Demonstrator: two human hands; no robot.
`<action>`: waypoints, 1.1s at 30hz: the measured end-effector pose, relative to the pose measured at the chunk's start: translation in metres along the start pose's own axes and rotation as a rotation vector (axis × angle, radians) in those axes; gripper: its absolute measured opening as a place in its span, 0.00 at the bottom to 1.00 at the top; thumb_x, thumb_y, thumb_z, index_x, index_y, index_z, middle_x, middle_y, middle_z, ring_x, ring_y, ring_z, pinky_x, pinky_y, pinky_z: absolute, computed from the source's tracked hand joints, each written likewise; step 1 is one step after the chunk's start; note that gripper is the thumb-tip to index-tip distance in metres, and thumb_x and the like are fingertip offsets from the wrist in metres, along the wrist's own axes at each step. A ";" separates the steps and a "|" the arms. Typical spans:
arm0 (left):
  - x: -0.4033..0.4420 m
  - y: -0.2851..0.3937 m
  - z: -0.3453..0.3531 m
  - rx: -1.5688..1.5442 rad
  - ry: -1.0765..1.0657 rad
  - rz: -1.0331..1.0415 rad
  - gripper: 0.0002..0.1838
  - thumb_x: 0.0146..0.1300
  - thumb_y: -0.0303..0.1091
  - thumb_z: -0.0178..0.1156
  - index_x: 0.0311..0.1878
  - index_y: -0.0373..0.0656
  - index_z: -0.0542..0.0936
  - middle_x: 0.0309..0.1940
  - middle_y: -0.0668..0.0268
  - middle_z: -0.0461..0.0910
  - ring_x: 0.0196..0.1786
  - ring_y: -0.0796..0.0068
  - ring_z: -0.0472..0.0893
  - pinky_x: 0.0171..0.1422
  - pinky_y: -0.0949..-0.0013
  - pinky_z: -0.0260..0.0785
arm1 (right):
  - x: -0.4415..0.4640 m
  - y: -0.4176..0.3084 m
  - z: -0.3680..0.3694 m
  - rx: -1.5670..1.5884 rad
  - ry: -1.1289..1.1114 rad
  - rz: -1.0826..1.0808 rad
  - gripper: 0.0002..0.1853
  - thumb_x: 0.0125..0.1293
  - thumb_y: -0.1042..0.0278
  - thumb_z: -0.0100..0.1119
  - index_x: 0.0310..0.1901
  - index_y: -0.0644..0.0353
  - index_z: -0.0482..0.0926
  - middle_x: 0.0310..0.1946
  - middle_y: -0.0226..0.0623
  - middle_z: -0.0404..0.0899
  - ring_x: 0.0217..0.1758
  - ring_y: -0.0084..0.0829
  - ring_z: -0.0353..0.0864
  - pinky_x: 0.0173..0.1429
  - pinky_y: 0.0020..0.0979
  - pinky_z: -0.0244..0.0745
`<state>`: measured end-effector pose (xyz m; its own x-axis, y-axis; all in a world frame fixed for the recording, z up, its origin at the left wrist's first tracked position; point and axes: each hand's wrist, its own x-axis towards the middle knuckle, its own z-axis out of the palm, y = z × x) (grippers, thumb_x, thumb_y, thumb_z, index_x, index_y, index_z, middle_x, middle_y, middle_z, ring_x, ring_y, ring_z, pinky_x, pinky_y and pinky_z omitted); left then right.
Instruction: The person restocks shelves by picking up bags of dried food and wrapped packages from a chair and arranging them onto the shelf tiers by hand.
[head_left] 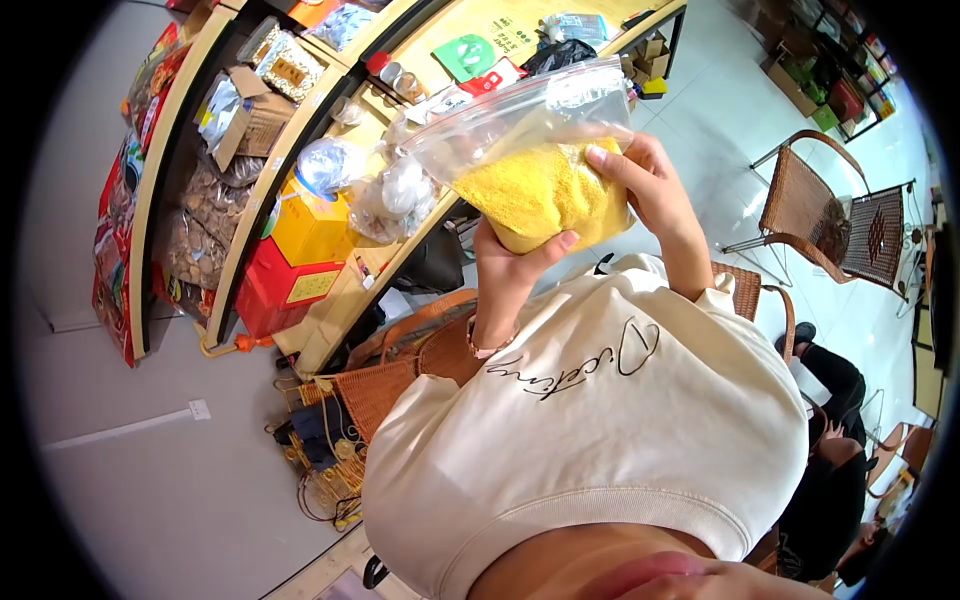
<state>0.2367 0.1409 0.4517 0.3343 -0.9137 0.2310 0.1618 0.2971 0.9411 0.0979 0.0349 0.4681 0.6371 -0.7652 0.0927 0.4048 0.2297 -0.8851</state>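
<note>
Both of my hands hold a clear zip-lock bag of yellow granules [535, 190] up in front of my chest. My left hand [508, 268] supports it from below, thumb across its lower edge. My right hand [650, 185] grips the right side, with the thumb pressed on the plastic. Yellow fine grain fills the lower part of the bag. Its upper part is flat, and the zip strip runs along the far edge. The fingers behind the bag are hidden.
A curved wooden counter [460, 30] with packets and plastic bags lies ahead and left. Its shelves hold a red box [285, 290], a yellow box [310, 225] and an open carton [250, 120]. A wicker chair [815, 205] stands right; another person [830, 460] sits at lower right.
</note>
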 end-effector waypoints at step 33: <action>-0.007 -0.012 0.013 0.082 -0.102 -0.111 0.27 0.44 0.25 0.70 0.50 0.33 0.71 0.43 0.62 0.78 0.45 0.76 0.77 0.51 0.73 0.69 | 0.000 -0.012 -0.014 -0.009 0.153 -0.192 0.08 0.52 0.72 0.63 0.34 0.65 0.79 0.29 0.31 0.80 0.30 0.18 0.78 0.37 0.20 0.73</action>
<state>0.2200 0.1402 0.4419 0.2221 -0.9642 0.1447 0.1148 0.1732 0.9782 0.0836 0.0236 0.4721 0.4421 -0.8766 0.1901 0.5026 0.0666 -0.8619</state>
